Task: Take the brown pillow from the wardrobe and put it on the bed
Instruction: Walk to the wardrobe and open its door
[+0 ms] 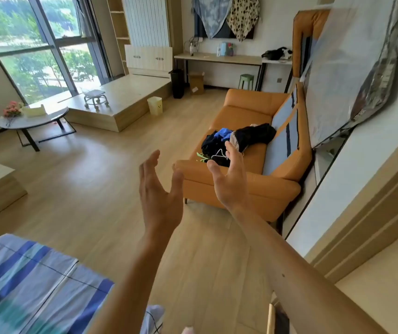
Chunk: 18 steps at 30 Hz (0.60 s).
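At the lower left lies the bed with its blue, white and teal checked cover (29, 280), its near part blurred. Above it, at the far left, a round grey-topped side table on black legs (32, 119) carries pink flowers (12, 109) and stands on the pale wooden floor (92, 179).

The left hand (160, 191) is raised in mid-air in front of the camera, its bare forearm rising from the bottom edge. Its fingers are straight and held close together, pointing up and away, with the thumb set apart to the right; the palm faces right, toward the other hand. It holds nothing and touches nothing.

The right hand (229, 179) is just beside it, apart from it, with its palm turned left to face the left palm. Its fingers are spread loosely and slightly curled, the thumb pointing left; it is empty too. Its forearm stretches in from the lower right corner.

Behind the right hand stands an orange leather sofa (241, 189) with a heap of dark and blue clothes (236, 141) on its seat; the fingertips overlap that heap in view, but whether they touch it cannot be told.

Neither the brown pillow nor the wardrobe can be made out in this view. At the upper right a large grey plastic-wrapped bundle (352, 68) leans along the white wall.
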Each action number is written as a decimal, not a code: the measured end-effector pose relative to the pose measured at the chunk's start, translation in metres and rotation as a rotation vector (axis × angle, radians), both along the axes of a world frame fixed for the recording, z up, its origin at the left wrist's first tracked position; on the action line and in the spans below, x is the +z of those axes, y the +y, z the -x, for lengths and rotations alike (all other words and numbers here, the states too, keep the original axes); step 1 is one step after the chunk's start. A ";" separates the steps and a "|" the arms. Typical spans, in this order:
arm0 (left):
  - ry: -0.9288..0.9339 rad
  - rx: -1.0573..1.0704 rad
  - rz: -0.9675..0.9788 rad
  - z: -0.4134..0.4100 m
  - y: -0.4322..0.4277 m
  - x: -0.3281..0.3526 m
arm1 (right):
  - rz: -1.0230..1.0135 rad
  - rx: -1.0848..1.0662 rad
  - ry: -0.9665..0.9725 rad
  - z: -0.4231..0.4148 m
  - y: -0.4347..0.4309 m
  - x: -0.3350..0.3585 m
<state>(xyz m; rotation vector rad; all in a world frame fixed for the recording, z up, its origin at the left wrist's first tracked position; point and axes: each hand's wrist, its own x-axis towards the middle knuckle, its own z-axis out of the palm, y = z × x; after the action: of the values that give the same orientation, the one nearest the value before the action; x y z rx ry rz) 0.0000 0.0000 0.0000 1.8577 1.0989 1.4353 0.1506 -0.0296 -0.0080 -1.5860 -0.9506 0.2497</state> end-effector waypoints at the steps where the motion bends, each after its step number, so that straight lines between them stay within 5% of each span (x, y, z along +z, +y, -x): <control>1: -0.027 0.011 0.025 -0.002 0.004 -0.004 | -0.003 -0.003 0.019 -0.003 0.005 -0.004; 18: -0.020 0.021 0.200 -0.056 0.183 -0.051 | 0.124 0.060 0.208 -0.063 0.191 -0.049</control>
<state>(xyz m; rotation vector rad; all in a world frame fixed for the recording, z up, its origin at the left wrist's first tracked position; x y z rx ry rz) 0.0557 0.1830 -0.0508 1.6926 1.2084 1.3008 0.2139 0.1610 -0.0573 -1.6100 -0.8348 0.5146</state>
